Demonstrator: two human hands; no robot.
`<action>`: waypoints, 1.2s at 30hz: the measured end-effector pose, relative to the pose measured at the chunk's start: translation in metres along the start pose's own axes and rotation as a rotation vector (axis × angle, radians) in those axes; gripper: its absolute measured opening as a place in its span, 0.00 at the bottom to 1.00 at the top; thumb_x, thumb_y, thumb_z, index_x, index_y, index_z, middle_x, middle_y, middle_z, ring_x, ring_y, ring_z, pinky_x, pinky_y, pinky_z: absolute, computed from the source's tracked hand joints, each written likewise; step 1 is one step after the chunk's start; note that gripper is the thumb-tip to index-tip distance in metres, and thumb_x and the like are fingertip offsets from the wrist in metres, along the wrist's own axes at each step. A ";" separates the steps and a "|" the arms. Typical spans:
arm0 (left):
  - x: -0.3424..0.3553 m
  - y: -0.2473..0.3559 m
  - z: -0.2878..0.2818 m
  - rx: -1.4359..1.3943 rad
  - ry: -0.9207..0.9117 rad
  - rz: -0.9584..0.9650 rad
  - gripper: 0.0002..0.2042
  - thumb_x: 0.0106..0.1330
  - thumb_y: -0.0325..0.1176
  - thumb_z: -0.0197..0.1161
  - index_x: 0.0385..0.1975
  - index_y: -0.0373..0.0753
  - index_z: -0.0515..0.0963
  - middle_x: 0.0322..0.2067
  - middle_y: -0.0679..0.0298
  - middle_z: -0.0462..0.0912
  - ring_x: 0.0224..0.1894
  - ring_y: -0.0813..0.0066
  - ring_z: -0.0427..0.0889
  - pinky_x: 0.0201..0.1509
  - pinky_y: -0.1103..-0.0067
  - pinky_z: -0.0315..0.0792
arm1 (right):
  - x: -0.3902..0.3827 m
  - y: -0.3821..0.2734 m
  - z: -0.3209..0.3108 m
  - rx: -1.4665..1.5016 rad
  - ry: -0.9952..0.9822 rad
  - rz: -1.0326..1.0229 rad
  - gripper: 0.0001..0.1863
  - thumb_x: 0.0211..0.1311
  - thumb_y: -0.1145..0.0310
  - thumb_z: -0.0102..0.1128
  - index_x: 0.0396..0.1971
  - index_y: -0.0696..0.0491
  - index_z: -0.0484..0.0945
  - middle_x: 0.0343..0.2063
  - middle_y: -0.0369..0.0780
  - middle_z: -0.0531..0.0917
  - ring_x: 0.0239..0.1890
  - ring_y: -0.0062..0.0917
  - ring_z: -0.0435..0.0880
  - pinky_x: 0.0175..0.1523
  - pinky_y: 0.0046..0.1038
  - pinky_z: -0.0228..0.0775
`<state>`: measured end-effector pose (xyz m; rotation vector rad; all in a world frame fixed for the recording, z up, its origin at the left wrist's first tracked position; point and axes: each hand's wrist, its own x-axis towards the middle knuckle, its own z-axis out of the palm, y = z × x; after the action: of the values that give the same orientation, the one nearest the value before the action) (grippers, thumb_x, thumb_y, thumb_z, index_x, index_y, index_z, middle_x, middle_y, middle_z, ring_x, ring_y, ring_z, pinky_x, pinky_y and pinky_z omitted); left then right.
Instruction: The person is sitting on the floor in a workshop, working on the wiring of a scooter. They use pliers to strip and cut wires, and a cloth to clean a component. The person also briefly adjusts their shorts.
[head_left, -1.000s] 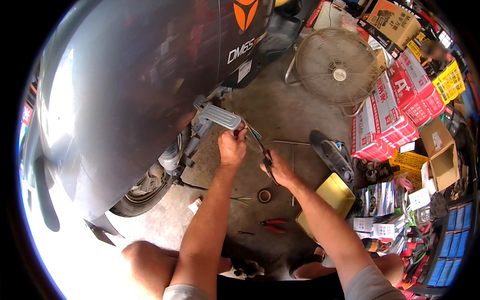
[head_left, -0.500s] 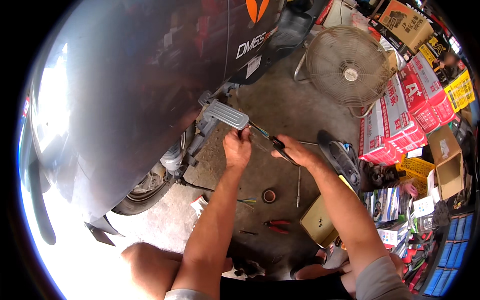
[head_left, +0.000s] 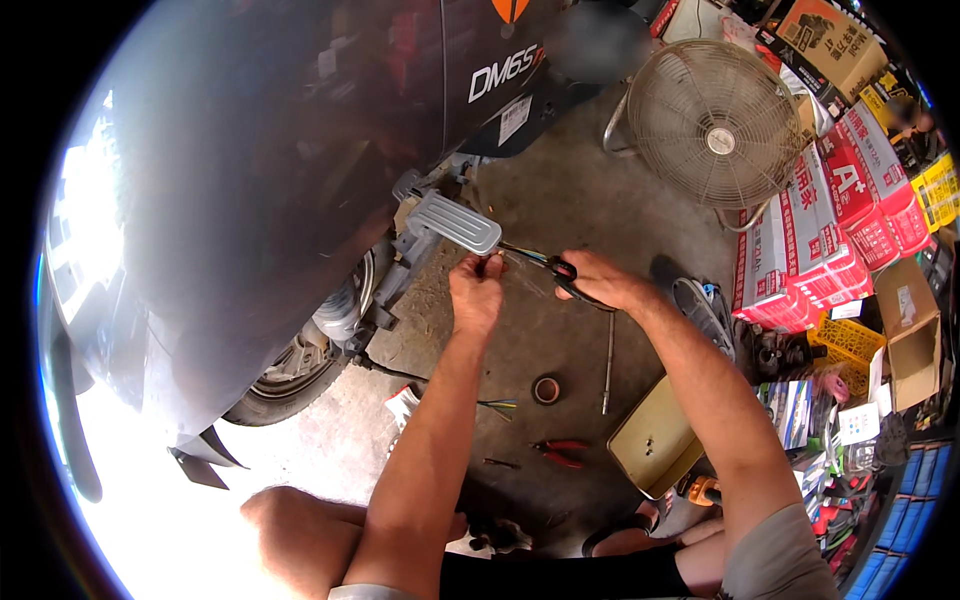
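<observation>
My left hand (head_left: 475,292) is closed in a pinch under the outer end of a grey ribbed footrest (head_left: 455,221). Its fingertips are at a bundle of thin coloured wires (head_left: 527,253), partly hidden by the footrest. To the right, my right hand (head_left: 600,279) grips black-handled scissors (head_left: 564,268), whose blades run along the wires toward my left hand. The footrest juts from the frame (head_left: 398,278) of a dark-panelled vehicle (head_left: 290,170). Below my hands, another cable's split coloured wires (head_left: 495,405) lie over the floor.
On the floor are a tape roll (head_left: 546,390), red-handled pliers (head_left: 559,453), a metal rod (head_left: 609,365) and a yellowish tray (head_left: 652,450) with small parts. A round fan (head_left: 715,125) stands far right, beside red-and-white boxes (head_left: 790,235). A wheel (head_left: 285,388) is at left.
The scissors have turned in my right hand, with their handle loop showing more. My left hand keeps its pinch under the footrest. The view has shifted slightly.
</observation>
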<state>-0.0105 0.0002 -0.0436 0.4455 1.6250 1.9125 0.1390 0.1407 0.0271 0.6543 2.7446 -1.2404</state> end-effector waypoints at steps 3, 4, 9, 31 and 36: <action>-0.003 0.005 0.001 0.004 -0.008 -0.018 0.03 0.67 0.24 0.57 0.36 0.35 0.77 0.28 0.70 0.78 0.27 0.85 0.73 0.29 0.87 0.65 | -0.002 -0.007 -0.007 -0.120 -0.003 0.079 0.16 0.50 0.59 0.62 0.28 0.58 0.75 0.24 0.48 0.79 0.31 0.40 0.80 0.35 0.38 0.67; -0.004 0.006 0.001 -0.022 0.002 -0.038 0.03 0.67 0.24 0.57 0.36 0.34 0.77 0.29 0.69 0.79 0.28 0.84 0.74 0.32 0.85 0.67 | -0.002 -0.009 -0.008 -0.143 -0.018 0.080 0.16 0.50 0.60 0.63 0.29 0.59 0.75 0.24 0.48 0.79 0.30 0.40 0.79 0.35 0.39 0.66; -0.011 0.010 0.006 -0.002 0.042 -0.170 0.06 0.65 0.25 0.59 0.36 0.29 0.78 0.29 0.66 0.80 0.30 0.81 0.76 0.37 0.82 0.71 | -0.005 -0.010 -0.011 -0.220 -0.057 0.103 0.16 0.50 0.62 0.62 0.28 0.60 0.74 0.25 0.51 0.78 0.30 0.45 0.78 0.35 0.40 0.66; -0.015 0.009 -0.034 0.433 -0.054 -0.300 0.09 0.60 0.34 0.64 0.32 0.34 0.82 0.27 0.63 0.82 0.23 0.78 0.76 0.28 0.78 0.69 | -0.032 0.015 -0.042 -0.709 -0.162 0.193 0.14 0.50 0.63 0.60 0.33 0.56 0.83 0.32 0.51 0.83 0.39 0.48 0.82 0.44 0.43 0.74; -0.008 -0.017 -0.054 0.892 -0.318 -0.159 0.14 0.57 0.41 0.65 0.36 0.39 0.82 0.33 0.61 0.85 0.36 0.76 0.84 0.38 0.76 0.75 | -0.071 0.024 -0.015 -0.770 -0.290 0.410 0.17 0.53 0.61 0.55 0.37 0.57 0.83 0.39 0.50 0.84 0.45 0.45 0.83 0.49 0.41 0.76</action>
<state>-0.0334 -0.0453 -0.0700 0.8790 2.1307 0.8524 0.2152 0.1406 0.0362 0.7899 2.3799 -0.1420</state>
